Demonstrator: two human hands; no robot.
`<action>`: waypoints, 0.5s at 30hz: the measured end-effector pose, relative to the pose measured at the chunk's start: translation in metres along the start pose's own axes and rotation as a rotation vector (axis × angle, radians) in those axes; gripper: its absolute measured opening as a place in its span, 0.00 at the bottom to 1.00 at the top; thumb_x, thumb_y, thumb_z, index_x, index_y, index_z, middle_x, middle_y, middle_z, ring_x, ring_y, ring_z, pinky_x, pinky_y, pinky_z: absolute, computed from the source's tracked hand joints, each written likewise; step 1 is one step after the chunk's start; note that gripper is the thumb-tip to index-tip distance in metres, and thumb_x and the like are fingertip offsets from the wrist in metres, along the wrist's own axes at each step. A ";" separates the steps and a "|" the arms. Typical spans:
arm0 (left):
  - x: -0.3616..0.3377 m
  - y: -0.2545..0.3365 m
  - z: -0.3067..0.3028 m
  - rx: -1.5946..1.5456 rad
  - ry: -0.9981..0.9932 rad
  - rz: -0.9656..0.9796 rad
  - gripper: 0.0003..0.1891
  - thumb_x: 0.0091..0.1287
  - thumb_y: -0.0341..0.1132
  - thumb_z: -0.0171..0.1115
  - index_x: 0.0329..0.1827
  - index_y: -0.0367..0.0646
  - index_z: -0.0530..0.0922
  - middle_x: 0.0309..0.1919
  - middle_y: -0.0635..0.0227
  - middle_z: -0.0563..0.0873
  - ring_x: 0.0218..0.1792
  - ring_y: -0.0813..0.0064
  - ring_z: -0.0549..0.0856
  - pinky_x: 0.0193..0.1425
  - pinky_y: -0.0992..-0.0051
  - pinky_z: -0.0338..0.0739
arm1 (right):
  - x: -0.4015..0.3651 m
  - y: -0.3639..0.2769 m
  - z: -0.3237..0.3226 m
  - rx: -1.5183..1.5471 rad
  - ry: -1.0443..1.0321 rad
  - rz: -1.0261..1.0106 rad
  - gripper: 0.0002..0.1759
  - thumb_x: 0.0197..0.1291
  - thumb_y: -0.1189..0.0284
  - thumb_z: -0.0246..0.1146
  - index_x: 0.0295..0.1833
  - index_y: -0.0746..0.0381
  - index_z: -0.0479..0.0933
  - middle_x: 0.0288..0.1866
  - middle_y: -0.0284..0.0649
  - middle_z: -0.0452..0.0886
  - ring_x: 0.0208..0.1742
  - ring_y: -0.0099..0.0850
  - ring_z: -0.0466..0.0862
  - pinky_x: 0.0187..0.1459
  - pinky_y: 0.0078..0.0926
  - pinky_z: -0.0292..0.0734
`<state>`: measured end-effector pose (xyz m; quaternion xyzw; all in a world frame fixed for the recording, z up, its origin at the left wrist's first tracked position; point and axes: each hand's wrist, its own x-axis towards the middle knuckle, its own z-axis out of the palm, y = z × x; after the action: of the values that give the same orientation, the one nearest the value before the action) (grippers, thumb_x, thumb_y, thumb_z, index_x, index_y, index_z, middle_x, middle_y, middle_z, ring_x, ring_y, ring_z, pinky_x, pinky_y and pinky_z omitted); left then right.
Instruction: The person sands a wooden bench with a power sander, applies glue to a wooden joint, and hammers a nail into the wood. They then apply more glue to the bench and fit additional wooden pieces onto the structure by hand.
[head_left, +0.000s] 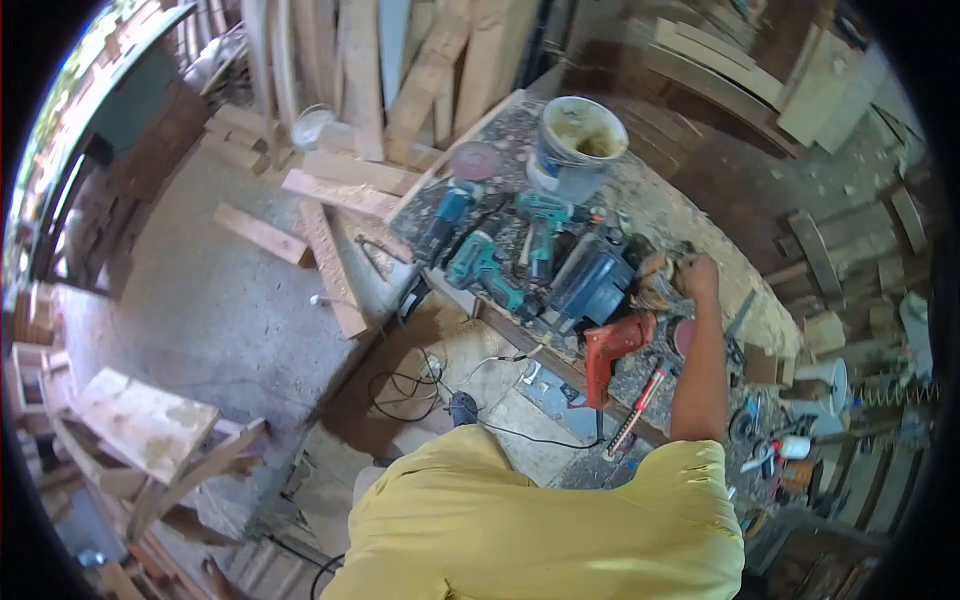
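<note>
My right hand point(698, 276) reaches over the far side of the cluttered workbench, its fingers closed at a crumpled brown-and-pale bundle point(655, 284). What the fingers hold is too small to make out. Just left of the bundle lies a dark blue-green power tool point(592, 278) with a boxy body. A red corded drill point(612, 352) rests nearer to me, below the bundle, next to a reddish disc point(684, 338). At the bottom left edge, a brown finger-like shape point(216, 578) looks like part of my left hand; its fingers do not show clearly.
Teal cordless drills point(487, 268) and an angle grinder point(447, 222) crowd the bench beside a stained white bucket point(580, 145). A red-and-white stick point(636, 412) lies at its near edge. Black cable point(405, 392) loops below. Planks point(330, 270) lie on the floor.
</note>
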<state>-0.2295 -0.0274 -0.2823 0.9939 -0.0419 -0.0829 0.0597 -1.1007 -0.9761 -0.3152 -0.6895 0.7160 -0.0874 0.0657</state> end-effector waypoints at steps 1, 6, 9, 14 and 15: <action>-0.001 -0.002 0.001 -0.197 0.006 -0.011 0.31 0.74 0.51 0.61 0.67 0.29 0.75 0.64 0.46 0.80 0.63 0.52 0.79 0.69 0.61 0.72 | 0.031 0.037 0.039 -0.306 -0.083 -0.105 0.16 0.61 0.62 0.64 0.38 0.64 0.88 0.42 0.55 0.87 0.46 0.51 0.87 0.49 0.45 0.81; -0.041 0.005 -0.021 -0.214 0.012 -0.046 0.28 0.71 0.46 0.62 0.65 0.30 0.78 0.58 0.47 0.85 0.60 0.59 0.82 0.66 0.65 0.73 | 0.106 0.137 0.140 -0.318 -0.220 -0.076 0.33 0.69 0.47 0.58 0.59 0.68 0.82 0.57 0.55 0.84 0.57 0.51 0.83 0.61 0.49 0.75; -0.090 0.036 -0.036 -0.238 0.077 -0.113 0.29 0.68 0.50 0.64 0.61 0.32 0.80 0.58 0.46 0.85 0.62 0.52 0.82 0.67 0.62 0.73 | 0.108 0.145 0.146 0.320 -0.291 0.280 0.29 0.72 0.53 0.56 0.60 0.68 0.82 0.53 0.48 0.86 0.54 0.42 0.84 0.60 0.41 0.76; -0.139 0.012 -0.029 -0.224 0.133 -0.238 0.29 0.67 0.52 0.67 0.57 0.32 0.83 0.55 0.45 0.87 0.59 0.51 0.85 0.64 0.61 0.76 | 0.095 0.119 0.092 0.135 -0.187 0.355 0.26 0.72 0.57 0.58 0.59 0.68 0.83 0.50 0.46 0.87 0.52 0.38 0.84 0.58 0.37 0.77; -0.143 0.019 -0.025 -0.217 0.078 -0.270 0.29 0.67 0.52 0.66 0.57 0.32 0.83 0.55 0.45 0.87 0.59 0.51 0.85 0.65 0.62 0.76 | 0.094 0.117 0.076 0.077 -0.150 0.346 0.25 0.72 0.58 0.58 0.59 0.68 0.83 0.50 0.46 0.87 0.51 0.38 0.84 0.58 0.37 0.77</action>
<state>-0.3668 -0.0298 -0.2330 0.9807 0.1034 -0.0557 0.1564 -1.2023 -1.0688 -0.4124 -0.5576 0.8131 -0.0506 0.1593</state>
